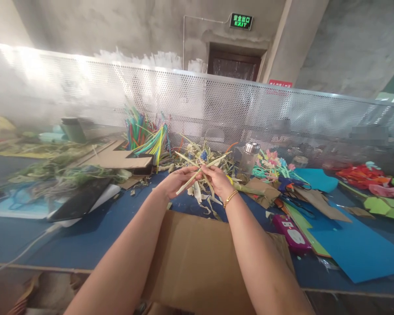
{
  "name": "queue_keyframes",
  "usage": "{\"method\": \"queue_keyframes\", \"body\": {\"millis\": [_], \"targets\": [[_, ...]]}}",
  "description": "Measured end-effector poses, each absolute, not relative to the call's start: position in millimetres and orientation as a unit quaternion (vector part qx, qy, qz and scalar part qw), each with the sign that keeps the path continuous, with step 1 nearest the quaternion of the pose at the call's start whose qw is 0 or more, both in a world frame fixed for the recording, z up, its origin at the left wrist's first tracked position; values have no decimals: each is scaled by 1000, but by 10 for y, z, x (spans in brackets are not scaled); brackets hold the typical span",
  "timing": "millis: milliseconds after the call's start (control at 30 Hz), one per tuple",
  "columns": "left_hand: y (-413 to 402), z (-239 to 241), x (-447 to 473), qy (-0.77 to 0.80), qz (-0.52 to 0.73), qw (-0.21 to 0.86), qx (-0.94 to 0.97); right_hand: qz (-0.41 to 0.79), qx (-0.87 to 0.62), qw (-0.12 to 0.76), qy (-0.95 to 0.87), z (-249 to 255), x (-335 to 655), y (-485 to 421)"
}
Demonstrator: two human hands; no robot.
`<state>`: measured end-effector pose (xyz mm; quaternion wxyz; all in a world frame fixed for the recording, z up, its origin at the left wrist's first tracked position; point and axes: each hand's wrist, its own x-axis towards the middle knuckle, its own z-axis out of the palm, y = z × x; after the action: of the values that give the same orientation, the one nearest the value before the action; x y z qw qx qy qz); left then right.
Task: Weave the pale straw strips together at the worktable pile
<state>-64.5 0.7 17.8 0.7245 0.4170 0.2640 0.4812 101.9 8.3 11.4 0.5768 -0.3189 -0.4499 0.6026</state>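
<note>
My left hand and my right hand meet above the blue table, both pinched on pale dried leaf strips that cross between them. One strip sticks out to the upper right, another down to the left. A gold bracelet circles my right wrist. Just behind the hands lies a heap of the same dried leaf strips, with scraps under the hands.
A brown cardboard sheet lies under my forearms. Coloured straws stand at the back left beside cardboard pieces. A glass jar, colourful paper flowers, blue paper, a pink case and a dark tablet surround them. A perforated metal screen closes the back.
</note>
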Motion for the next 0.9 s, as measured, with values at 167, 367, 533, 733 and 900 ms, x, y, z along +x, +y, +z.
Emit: {"method": "queue_keyframes", "body": {"millis": [167, 367, 533, 733, 900], "targets": [[36, 124, -588, 266, 520, 685, 436, 595, -276, 592, -468, 99, 971, 85], [69, 69, -498, 312, 577, 574, 490, 576, -271, 623, -454, 111, 875, 40], [64, 51, -492, 323, 593, 550, 492, 548, -288, 631, -467, 78, 868, 61], [55, 78, -502, 336, 608, 532, 484, 503, -277, 627, -526, 68, 848, 63], [69, 106, -532, 295, 642, 573, 415, 441, -360, 650, -503, 14, 934, 160]]}}
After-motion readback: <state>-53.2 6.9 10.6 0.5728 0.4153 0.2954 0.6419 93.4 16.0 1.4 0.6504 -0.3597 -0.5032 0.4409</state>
